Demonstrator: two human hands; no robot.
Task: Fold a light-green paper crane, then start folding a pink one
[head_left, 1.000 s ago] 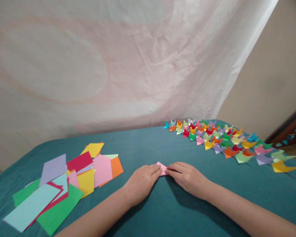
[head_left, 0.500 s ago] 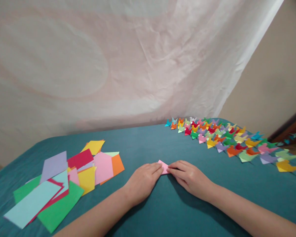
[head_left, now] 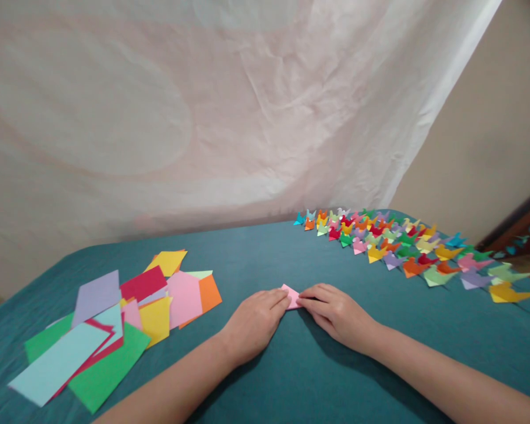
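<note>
A small piece of folded pink paper (head_left: pixel 292 295) lies on the teal cloth between my two hands, its upper corner pointing away from me. My left hand (head_left: pixel 257 321) rests over its left side, fingers together and pressing it against the table. From the other side, my right hand (head_left: pixel 335 312) pinches the paper's right edge between thumb and fingertips. Both hands partly cover the paper, so its full outline and the exact fold are hidden.
Loose coloured paper sheets (head_left: pixel 108 353) overlap on the left of the teal tablecloth (head_left: pixel 247 253). Rows of small folded paper birds (head_left: pixel 417 267) stand at the right, reaching to the back edge. Behind the table hangs a pale curtain (head_left: pixel 229 118).
The view has shifted very slightly. Both hands keep their places on the pink paper, with no clear change in its shape.
</note>
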